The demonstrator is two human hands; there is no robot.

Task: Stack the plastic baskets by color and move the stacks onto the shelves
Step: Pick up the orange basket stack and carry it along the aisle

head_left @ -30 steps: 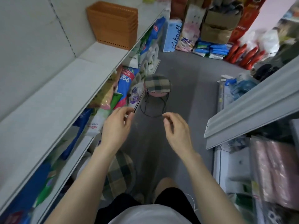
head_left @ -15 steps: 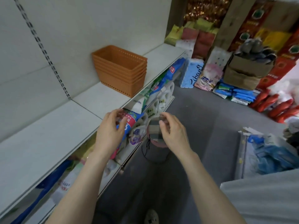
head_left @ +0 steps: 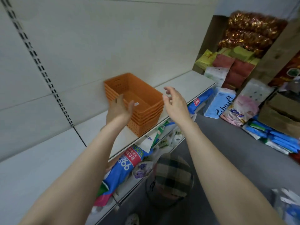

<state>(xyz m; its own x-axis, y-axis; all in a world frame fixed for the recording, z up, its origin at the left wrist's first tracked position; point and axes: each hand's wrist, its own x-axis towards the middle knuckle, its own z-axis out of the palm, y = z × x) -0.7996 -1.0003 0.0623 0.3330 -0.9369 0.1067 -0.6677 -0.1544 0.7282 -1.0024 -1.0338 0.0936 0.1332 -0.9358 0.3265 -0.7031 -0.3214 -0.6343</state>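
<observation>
A stack of several orange plastic baskets point(head_left: 142, 101) stands on the white shelf point(head_left: 48, 159), close to its front edge. My left hand point(head_left: 119, 109) is raised in front of the stack's near left corner, fingers spread, holding nothing. My right hand point(head_left: 176, 103) hovers just right of the stack's near right corner, palm turned inward, fingers apart and empty. I cannot tell whether either hand touches the baskets.
Packaged goods point(head_left: 129, 161) fill the lower shelf under the baskets. A round plaid-topped stool point(head_left: 173, 174) stands on the grey floor below my right arm. Tissue packs, bags and cardboard boxes point(head_left: 227, 106) pile up at the aisle's far end.
My view has lifted from the floor and stool toward the shelf. Both hands rose from waist height and now flank the orange basket stack.
</observation>
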